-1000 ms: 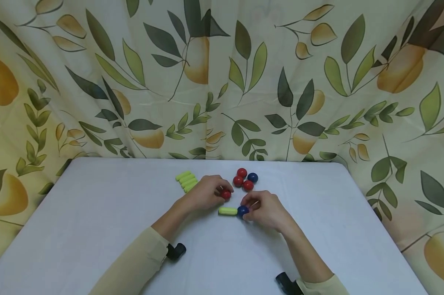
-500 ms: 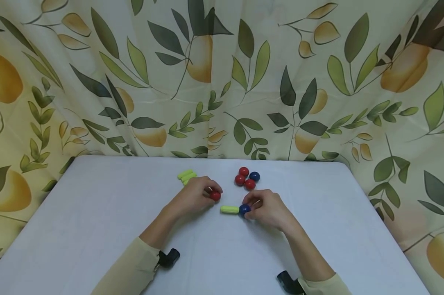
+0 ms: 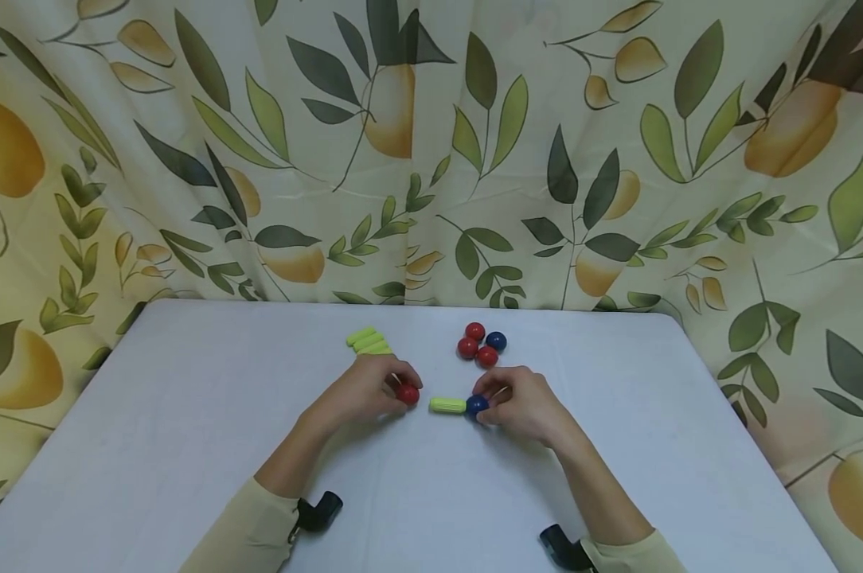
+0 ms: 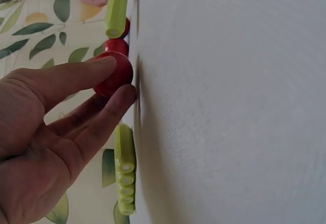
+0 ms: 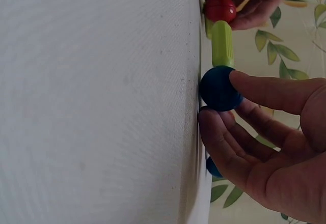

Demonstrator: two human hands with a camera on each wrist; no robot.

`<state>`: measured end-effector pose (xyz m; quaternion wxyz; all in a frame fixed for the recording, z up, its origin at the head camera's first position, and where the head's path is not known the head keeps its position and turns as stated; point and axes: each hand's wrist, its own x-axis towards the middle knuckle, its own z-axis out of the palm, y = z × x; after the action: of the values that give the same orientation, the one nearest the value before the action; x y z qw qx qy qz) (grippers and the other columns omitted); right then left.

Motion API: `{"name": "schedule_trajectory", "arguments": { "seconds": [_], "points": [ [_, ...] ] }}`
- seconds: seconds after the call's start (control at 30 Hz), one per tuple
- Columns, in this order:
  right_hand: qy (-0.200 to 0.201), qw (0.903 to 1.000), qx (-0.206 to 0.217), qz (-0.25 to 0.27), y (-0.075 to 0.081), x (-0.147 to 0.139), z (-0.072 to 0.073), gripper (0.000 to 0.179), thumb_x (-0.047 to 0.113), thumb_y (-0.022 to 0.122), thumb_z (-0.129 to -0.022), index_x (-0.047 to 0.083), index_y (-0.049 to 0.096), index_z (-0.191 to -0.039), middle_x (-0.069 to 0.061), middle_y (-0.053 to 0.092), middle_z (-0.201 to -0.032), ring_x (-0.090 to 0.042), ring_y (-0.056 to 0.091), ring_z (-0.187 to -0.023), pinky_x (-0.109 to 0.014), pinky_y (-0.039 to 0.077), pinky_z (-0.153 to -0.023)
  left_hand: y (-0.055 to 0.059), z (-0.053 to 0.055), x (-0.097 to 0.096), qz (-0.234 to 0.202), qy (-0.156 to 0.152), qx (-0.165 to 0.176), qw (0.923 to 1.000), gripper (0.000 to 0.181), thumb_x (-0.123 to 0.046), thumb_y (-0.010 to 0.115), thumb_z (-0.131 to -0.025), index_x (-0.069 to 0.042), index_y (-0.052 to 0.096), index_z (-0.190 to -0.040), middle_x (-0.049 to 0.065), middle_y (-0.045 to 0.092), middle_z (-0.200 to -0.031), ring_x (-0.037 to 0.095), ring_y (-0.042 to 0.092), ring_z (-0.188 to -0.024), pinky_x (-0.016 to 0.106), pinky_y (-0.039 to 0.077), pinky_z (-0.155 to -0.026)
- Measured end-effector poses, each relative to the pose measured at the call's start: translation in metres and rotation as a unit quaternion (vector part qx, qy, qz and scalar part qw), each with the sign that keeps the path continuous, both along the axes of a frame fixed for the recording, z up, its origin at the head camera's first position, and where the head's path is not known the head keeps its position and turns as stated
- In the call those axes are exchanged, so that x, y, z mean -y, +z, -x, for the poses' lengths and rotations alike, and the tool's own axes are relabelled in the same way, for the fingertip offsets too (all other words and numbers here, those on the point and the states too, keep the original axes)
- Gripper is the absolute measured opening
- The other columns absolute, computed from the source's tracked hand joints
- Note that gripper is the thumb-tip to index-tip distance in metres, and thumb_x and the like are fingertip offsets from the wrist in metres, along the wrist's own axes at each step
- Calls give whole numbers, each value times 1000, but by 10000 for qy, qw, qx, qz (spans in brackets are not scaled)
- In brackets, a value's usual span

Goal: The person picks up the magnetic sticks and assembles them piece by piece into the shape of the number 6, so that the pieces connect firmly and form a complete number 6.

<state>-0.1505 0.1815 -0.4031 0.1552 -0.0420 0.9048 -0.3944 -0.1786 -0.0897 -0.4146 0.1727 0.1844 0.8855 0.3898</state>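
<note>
Between thumb and fingers, my left hand pinches a red ball low over the white table. My right hand holds a blue ball in the same way. A ribbed lime-green rod juts left from the blue ball, end against it, its free end toward the red ball. A gap separates that free end from the red ball in the head view. Behind my left hand lie several more green rods side by side, partly hidden by the hand.
Farther back on the white table, three red balls and another blue ball sit clustered. A leaf-and-fruit patterned curtain hangs behind the table's far edge. A dark camera is worn on the left wrist.
My left hand has moved left and slightly nearer with the red ball, away from the cluster and the rod's end. My right hand stays almost where it was, holding the blue ball.
</note>
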Motion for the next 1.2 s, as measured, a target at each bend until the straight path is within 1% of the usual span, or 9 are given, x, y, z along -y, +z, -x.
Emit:
{"name": "schedule_trajectory", "arguments": {
  "seconds": [0.1,0.27,0.6,0.87,1.2],
  "points": [
    [5,10000,-2,10,0,0,0,23,7,84,-84,12,76,-105,-5,69,-95,-21,63,-88,-31,56,-75,-1,-1,-1,57,-45,29,10000,30,-5,83,-86,-18,77,-113,-2,69,-108,19,63,-101,34,59,-87],
    [7,10000,-6,-8,0,0,0,23,7,84,-84,12,76,-105,-5,69,-96,-21,63,-89,-31,57,-75,0,-2,-3,86,-67,-44,9999,29,-7,84,-86,-18,77,-112,-3,70,-107,18,64,-100,35,59,-89],
    [-24,10000,-12,40,-1,-1,0,23,6,84,-83,11,75,-104,-5,70,-95,-20,63,-88,-31,57,-74,-1,-6,-9,80,-85,-82,9999,30,-8,86,-85,-19,78,-112,-2,71,-105,19,64,-100,34,59,-87],
    [-6,10000,-6,41,-1,-2,0,24,6,84,-83,12,76,-105,-5,70,-95,-21,63,-88,-31,57,-74,-2,-7,-12,82,-226,-237,9994,31,-7,86,-84,-18,78,-112,-2,72,-104,17,64,-97,33,59,-86],
    [13,10000,2,66,0,-1,0,24,5,84,-83,11,76,-105,-6,70,-95,-21,64,-89,-31,57,-75,-3,-8,-13,156,-122,-164,9997,32,-8,87,-84,-18,78,-113,-2,72,-104,18,64,-99,33,59,-86]
  ]
}}
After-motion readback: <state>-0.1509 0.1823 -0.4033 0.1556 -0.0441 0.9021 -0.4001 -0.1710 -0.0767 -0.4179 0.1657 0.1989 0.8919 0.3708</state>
